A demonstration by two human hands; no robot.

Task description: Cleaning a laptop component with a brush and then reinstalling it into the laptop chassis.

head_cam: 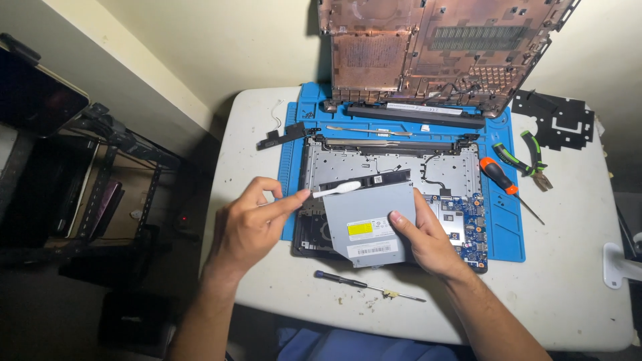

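This looks like my makeshift repair bench at home rather than a proper shop. I'm working at a small white table [568,294] pushed against a plain cream wall [234,40], with a blue repair mat [505,230] spread on it. At twelve o'clock an opened laptop shell [435,50] leans on the wall. At two to three o'clock lie green-handled pliers [528,157] and an orange-handled screwdriver [501,179]. At nine o'clock stands a dark metal rack [100,174] in shadow.

A white table [575,294] bears a blue mat [505,234], a screwdriver [368,286], pliers [531,160] (green-handled) and a black plate [555,120].
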